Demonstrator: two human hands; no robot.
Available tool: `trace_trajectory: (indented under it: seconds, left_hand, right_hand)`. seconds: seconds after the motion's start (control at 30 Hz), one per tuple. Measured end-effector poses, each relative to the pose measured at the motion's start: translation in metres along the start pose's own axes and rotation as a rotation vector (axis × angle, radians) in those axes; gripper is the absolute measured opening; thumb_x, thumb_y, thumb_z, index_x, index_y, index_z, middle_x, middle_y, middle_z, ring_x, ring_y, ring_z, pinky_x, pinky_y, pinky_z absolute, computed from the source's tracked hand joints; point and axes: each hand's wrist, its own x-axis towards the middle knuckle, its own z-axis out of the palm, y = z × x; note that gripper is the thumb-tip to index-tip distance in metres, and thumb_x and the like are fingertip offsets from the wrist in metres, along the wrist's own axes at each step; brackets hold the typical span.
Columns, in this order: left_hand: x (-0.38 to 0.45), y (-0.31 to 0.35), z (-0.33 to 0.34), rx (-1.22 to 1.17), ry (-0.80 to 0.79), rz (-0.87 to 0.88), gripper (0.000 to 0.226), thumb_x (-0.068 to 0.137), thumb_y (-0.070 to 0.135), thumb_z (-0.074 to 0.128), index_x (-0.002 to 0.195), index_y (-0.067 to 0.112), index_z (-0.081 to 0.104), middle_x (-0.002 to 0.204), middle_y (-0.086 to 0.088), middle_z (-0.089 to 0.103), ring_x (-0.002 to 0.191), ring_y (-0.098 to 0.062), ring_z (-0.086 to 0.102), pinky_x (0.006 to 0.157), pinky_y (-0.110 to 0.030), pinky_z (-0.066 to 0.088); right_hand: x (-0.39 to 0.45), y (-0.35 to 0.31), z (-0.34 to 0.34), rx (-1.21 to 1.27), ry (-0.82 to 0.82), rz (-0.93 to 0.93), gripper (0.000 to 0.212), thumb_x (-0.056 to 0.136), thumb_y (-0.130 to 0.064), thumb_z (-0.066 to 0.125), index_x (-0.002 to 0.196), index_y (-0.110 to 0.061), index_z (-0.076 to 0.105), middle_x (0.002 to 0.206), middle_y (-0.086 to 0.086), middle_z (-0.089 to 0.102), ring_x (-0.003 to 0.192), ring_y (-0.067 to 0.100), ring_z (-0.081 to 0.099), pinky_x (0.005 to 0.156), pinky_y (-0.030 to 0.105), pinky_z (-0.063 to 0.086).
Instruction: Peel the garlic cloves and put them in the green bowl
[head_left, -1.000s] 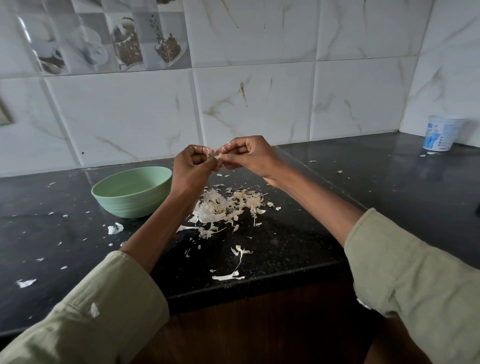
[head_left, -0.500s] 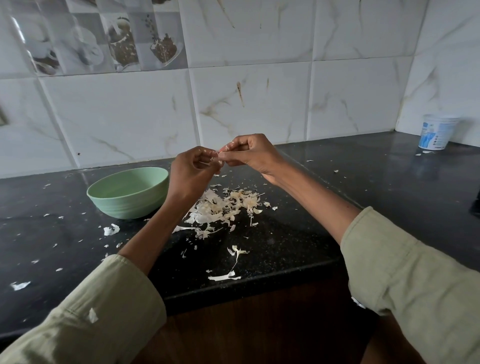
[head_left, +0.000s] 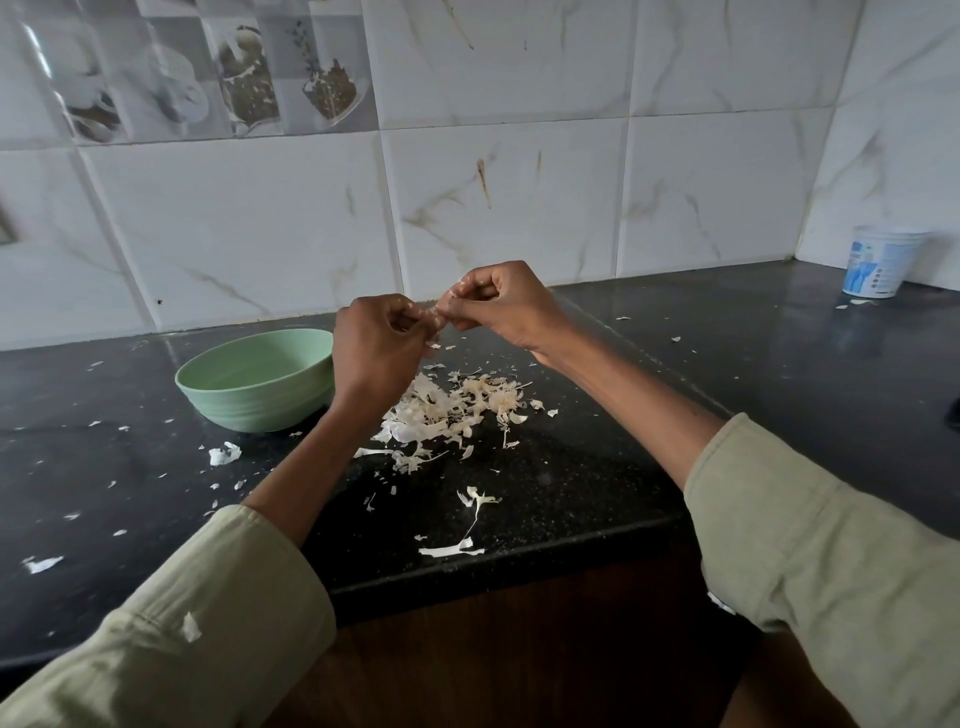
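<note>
1. Nearest: two pale green sleeves (head_left: 831, 561) pushed up the forearms, a fleck of skin stuck to the left one, both arms reaching out over the edge of the black counter (head_left: 571, 499).
2. Further in, loose strips of peel (head_left: 457, 548) near the counter edge, then the main heap of papery skins (head_left: 457, 410) directly beneath the hands.
3. Above the heap, left hand (head_left: 376, 353) with fingers curled, pinching one end of a garlic clove (head_left: 435, 318); right hand (head_left: 498, 306) likewise curled, pinching the other end, a wisp of skin showing at its fingertips (head_left: 457, 291).
4. Change over the last second: slight. Hands lifted a little and still locked together at the same spot; right fingers reworked on the skin; pile and bowl unmoved. Judged from that: peeling of this clove still under way, nothing freed for dropping yet.
5. Clove held between both sets of fingertips, off the counter, mostly hidden; how much skin remains cannot be told.
6. Green bowl (head_left: 244, 400) just left of the left hand, near but not touching; contents not visible from this angle.
7. Farthest: white tub (head_left: 878, 265) in the right corner against the tiled wall (head_left: 519, 208), well apart.
</note>
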Motion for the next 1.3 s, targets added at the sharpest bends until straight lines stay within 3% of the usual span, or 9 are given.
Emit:
trace_trajectory:
  seconds: [0.13,0.27,0.4,0.63,0.77,1.0,1.3]
  left_hand:
    - [-0.001,0.000,-0.001,-0.004,-0.010,-0.033,0.014,0.089,0.023,0.085,0.082,0.013,0.079,0.071,0.001,0.078,0.065,-0.009,0.077,0.069,-0.034,0.064]
    - [-0.004,0.003,0.001,-0.059,-0.025,-0.027,0.015,0.092,0.021,0.082,0.083,0.010,0.079,0.071,-0.001,0.078,0.066,-0.012,0.077,0.067,-0.025,0.062]
    - [-0.003,0.002,0.001,-0.149,-0.033,-0.041,0.008,0.096,0.009,0.074,0.089,0.006,0.077,0.076,-0.005,0.079,0.069,-0.019,0.078,0.060,-0.017,0.055]
    - [-0.001,0.001,0.002,-0.192,-0.040,-0.073,0.013,0.100,0.015,0.068,0.094,0.006,0.076,0.080,-0.005,0.079,0.073,-0.017,0.079,0.061,-0.012,0.050]
    - [-0.001,0.000,0.003,-0.180,-0.072,-0.085,0.013,0.100,0.017,0.066,0.095,0.009,0.075,0.081,-0.004,0.080,0.075,-0.016,0.079,0.062,-0.013,0.049]
    - [0.003,0.000,0.003,-0.350,-0.122,-0.193,0.017,0.101,0.019,0.062,0.097,0.006,0.074,0.085,-0.008,0.076,0.073,-0.015,0.073,0.070,-0.027,0.050]
    - [0.007,-0.005,0.007,-0.267,-0.171,-0.181,0.019,0.108,0.013,0.053,0.099,0.004,0.067,0.085,-0.007,0.069,0.066,-0.013,0.071,0.062,-0.024,0.050]
  right_hand:
    - [-0.001,0.000,0.001,-0.001,-0.005,0.001,0.018,0.084,-0.002,0.082,0.096,0.008,0.074,0.092,0.013,0.079,0.085,0.023,0.076,0.084,0.035,0.064]
    - [-0.001,0.001,-0.002,0.038,-0.022,0.045,0.017,0.085,-0.004,0.081,0.094,0.009,0.073,0.089,0.013,0.079,0.084,0.025,0.076,0.088,0.040,0.063]
    - [-0.001,-0.002,-0.005,0.092,-0.031,0.087,0.019,0.086,-0.001,0.079,0.099,0.011,0.071,0.085,0.011,0.078,0.077,0.020,0.075,0.080,0.030,0.063]
    - [0.002,0.002,-0.005,0.157,-0.075,0.069,0.022,0.087,-0.001,0.079,0.105,0.009,0.071,0.097,0.017,0.077,0.087,0.022,0.073,0.083,0.028,0.062]
    - [0.001,0.000,-0.005,0.197,-0.136,0.096,0.011,0.091,0.003,0.073,0.101,0.000,0.071,0.096,0.013,0.074,0.083,0.014,0.071,0.077,0.024,0.061]
    - [0.001,-0.003,-0.007,0.232,-0.196,0.093,0.025,0.091,0.004,0.072,0.115,0.005,0.067,0.098,0.009,0.071,0.086,0.011,0.069,0.079,0.024,0.061]
    - [0.004,-0.002,-0.022,0.117,-0.203,0.018,0.035,0.084,0.008,0.077,0.118,0.004,0.068,0.101,0.017,0.071,0.100,0.022,0.071,0.088,0.033,0.061]
